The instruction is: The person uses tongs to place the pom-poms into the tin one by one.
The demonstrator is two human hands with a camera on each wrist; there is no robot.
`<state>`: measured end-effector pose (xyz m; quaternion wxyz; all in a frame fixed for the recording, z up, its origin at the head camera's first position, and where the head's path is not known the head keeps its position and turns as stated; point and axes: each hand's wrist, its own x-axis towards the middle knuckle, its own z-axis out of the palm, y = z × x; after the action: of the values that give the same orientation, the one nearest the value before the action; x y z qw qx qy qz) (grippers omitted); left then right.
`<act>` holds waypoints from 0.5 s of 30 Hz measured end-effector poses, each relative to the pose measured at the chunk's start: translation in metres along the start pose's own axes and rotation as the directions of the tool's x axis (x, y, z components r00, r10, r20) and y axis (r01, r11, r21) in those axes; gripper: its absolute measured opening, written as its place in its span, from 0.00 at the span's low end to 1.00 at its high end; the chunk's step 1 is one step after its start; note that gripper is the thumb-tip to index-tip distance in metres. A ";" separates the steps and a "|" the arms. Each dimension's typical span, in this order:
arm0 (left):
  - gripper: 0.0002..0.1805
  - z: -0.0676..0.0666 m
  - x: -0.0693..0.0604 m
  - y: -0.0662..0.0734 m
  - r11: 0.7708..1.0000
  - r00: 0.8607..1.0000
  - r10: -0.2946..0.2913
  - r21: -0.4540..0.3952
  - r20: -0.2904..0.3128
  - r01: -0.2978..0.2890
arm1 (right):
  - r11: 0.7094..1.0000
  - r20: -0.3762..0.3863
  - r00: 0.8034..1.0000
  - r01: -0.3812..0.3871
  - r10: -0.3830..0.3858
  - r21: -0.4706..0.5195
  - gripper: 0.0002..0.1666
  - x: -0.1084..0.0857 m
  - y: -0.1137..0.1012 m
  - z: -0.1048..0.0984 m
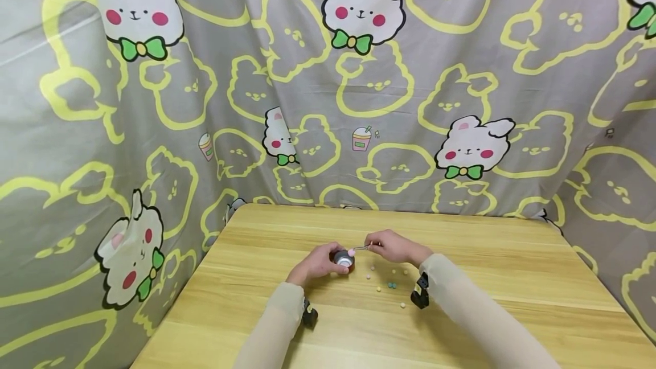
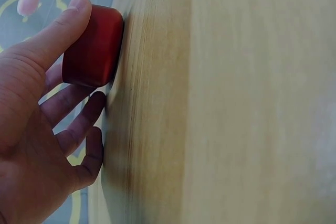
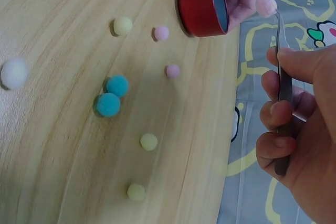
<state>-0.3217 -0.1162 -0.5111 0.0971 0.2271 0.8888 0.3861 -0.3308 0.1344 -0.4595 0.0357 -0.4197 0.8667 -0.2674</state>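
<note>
Pink ball point(image 3: 266, 5) sits in the tweezers point(image 3: 285, 88) your right fingers point(image 3: 276, 113) grip. Your left fingers point(image 2: 67, 102) hold a red tin point(image 2: 94, 48).

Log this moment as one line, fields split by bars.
left hand: grips red tin on table | right hand: holds tweezers | tweezers: pinch pink pom-pom near tin | loose on table: blue, yellow, pink, white pom-poms

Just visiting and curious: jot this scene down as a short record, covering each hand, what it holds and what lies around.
Left hand: holds the red cup
Right hand: grips the tweezers
Tweezers' load: a pink ball, near the cup's rim
Loose on table: two pink, two blue side by side, three yellow, one white
Backdrop: patterned curtain
</note>
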 end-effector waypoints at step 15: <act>0.23 0.000 -0.001 0.000 1.000 1.000 0.014 -0.010 -0.010 -0.014 | 1.000 0.025 1.000 0.001 0.000 -0.019 0.07 0.005 0.002 0.011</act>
<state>-0.3204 -0.1169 -0.5111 0.0911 0.2307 0.8857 0.3925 -0.3324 0.1273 -0.4695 0.0423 -0.4234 0.8686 -0.2540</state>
